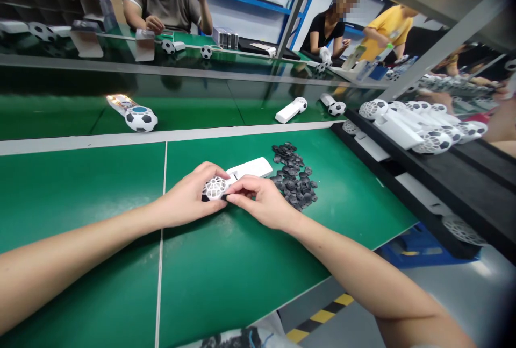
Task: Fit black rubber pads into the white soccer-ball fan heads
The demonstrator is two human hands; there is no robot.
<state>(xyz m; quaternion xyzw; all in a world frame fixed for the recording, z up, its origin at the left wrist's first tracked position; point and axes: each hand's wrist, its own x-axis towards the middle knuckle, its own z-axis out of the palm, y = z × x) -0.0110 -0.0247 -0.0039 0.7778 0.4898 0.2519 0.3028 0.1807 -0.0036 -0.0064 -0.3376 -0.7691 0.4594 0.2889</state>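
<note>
On the green work surface, a white device with a round, football-patterned lattice head (215, 188) and a long flat handle (253, 168) lies between my hands. My left hand (189, 197) wraps its fingers and thumb round the head. At the head's right edge, my right hand (260, 200) pinches a small black piece (224, 197), mostly covered by the fingertips. Just beyond the right hand is a loose pile of black pieces (296, 178), flat and many-sided.
Beyond a pale ledge, a finished-looking football device (141, 119) and two more white devices (291, 110) lie on a green belt. At right, a black tray (475, 157) carries several similar devices (433, 127). Several people (165, 4) sit across the line.
</note>
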